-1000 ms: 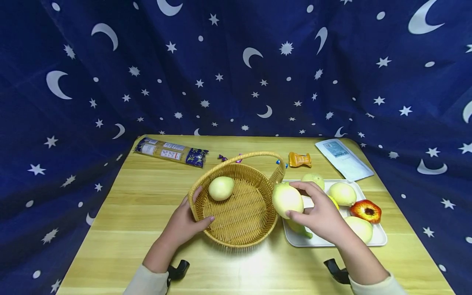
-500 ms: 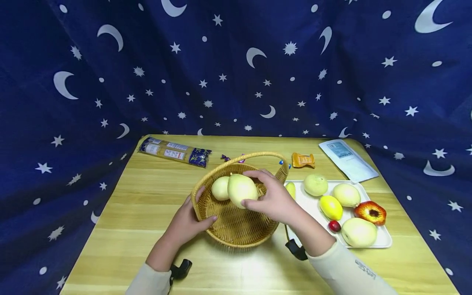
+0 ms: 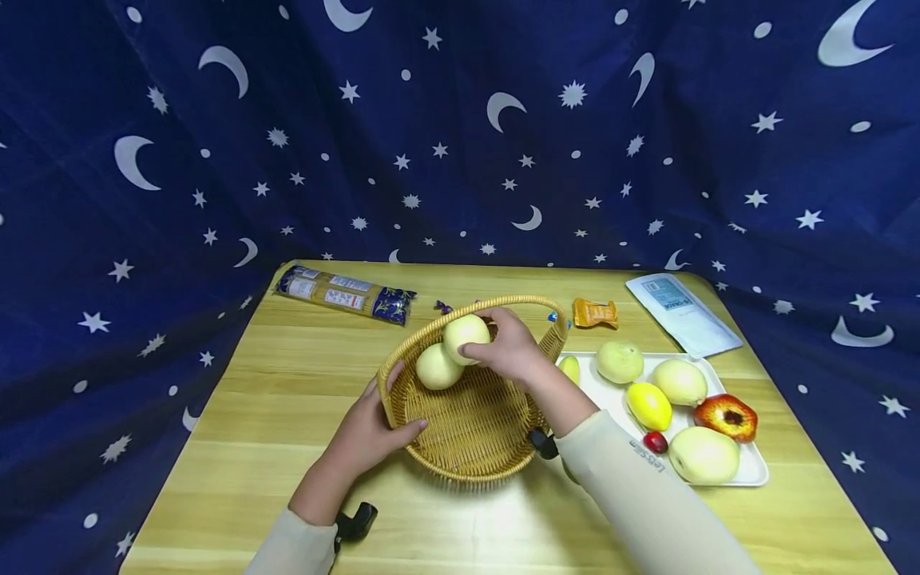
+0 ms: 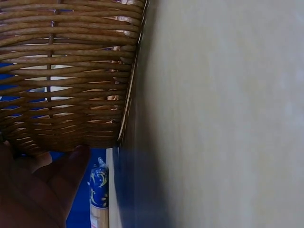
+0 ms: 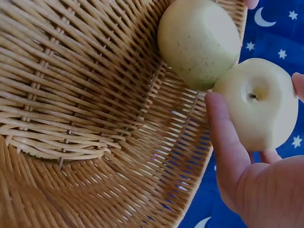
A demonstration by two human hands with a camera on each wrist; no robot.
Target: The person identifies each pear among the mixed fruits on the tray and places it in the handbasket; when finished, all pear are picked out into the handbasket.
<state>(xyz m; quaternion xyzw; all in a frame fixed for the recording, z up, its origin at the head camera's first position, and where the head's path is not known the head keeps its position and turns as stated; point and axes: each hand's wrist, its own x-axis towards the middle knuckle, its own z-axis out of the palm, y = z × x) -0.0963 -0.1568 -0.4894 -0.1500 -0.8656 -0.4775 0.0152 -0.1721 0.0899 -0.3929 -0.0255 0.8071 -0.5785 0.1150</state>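
Held fruit (image 3: 465, 339): pale yellow, at the far side of the basket (image 3: 460, 439), beside 1 other pale fruit (image 3: 437, 370)
Right hand (image 3: 510, 347): thumb and fingers gripping the held fruit
Left hand (image 3: 370, 431): fingers curled on the basket's left rim
White tray (image 3: 607, 393): towards the table's right edge, 1 lemon (image 3: 648, 406) on it
Table (image 3: 223, 463): long packet (image 3: 345, 294) near far left corner, pouch (image 3: 683, 315) near far right

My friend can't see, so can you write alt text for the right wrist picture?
A right hand holds a pale round fruit by a speckled fruit in a woven basket. Blue cloth with white stars and moons shows behind.
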